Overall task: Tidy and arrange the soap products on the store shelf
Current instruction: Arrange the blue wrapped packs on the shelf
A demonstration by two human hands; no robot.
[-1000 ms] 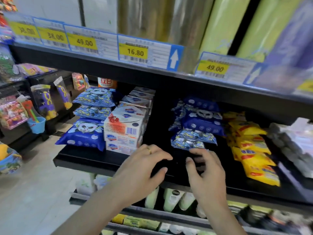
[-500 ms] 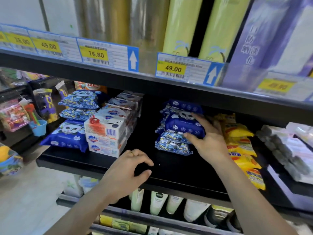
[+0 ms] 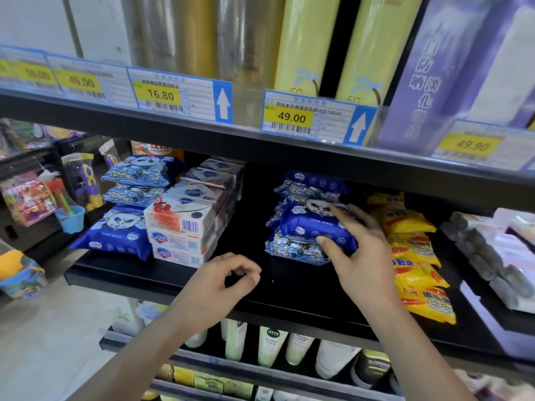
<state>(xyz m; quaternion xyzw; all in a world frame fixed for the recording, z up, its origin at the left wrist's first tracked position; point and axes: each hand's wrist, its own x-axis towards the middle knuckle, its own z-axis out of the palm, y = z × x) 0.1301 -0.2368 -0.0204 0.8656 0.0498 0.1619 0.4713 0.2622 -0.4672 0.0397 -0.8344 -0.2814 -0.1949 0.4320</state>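
- Head view: the right hand point(image 3: 362, 256) reaches into the middle of the black shelf point(image 3: 289, 296) and grips a dark blue panda soap pack point(image 3: 312, 224), thumb at its front lower edge and fingers point(image 3: 347, 215) spread over the top and right side.
- That pack sits in the middle of a small stack point(image 3: 304, 215) of the same blue packs: a wave-patterned one lies under it and more lie above and behind.
- The left hand point(image 3: 214, 287) hangs over the front edge of the shelf, fingers loosely curled toward the thumb, holding nothing; a ring shows on one finger.
- To the left stands a pile of white boxed soap bars point(image 3: 182, 227), and just beside it, further left, another stack of blue panda packs point(image 3: 124, 224).
- Right of the gripped pack, yellow soap packs point(image 3: 417, 256) run in a row toward the front, close against the right hand.
- At far right lie pale wrapped items point(image 3: 498, 256), blurred.
- On the shelf edge above hang yellow price tags point(image 3: 292, 117) reading 16.80 and 49.00, with tall rolls point(image 3: 304, 44) behind.
- Below, pale green bottles point(image 3: 269, 345) stand in a row.
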